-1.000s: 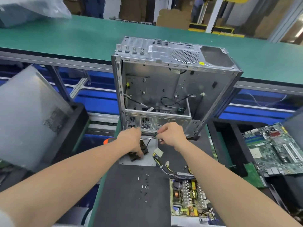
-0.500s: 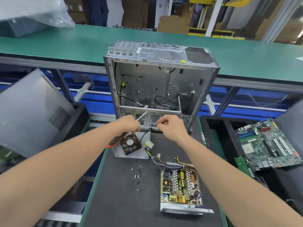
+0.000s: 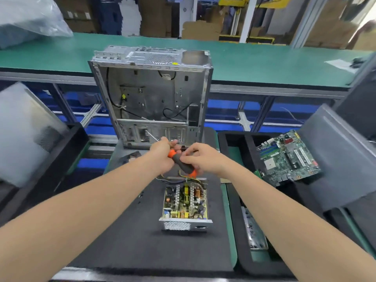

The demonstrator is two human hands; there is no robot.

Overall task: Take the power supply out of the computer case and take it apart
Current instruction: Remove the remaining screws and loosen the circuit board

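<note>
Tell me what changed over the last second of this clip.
The screwdriver swung round in the left hand. Its handle, earlier sticking out left of the wrist, now lies between the hands, shaft pointing up-left toward the computer case. The right hand, earlier at the shaft, now grips the handle's end. The case, the opened power supply and the motherboard stayed put.

Screwdriver (image 3: 182,161) raised and swung round, orange-and-grey handle now exposed above the opened power supply (image 3: 185,202), right hand (image 3: 200,157) come across onto the handle's rear end, left hand (image 3: 162,153) gripping nearer the shaft
</note>
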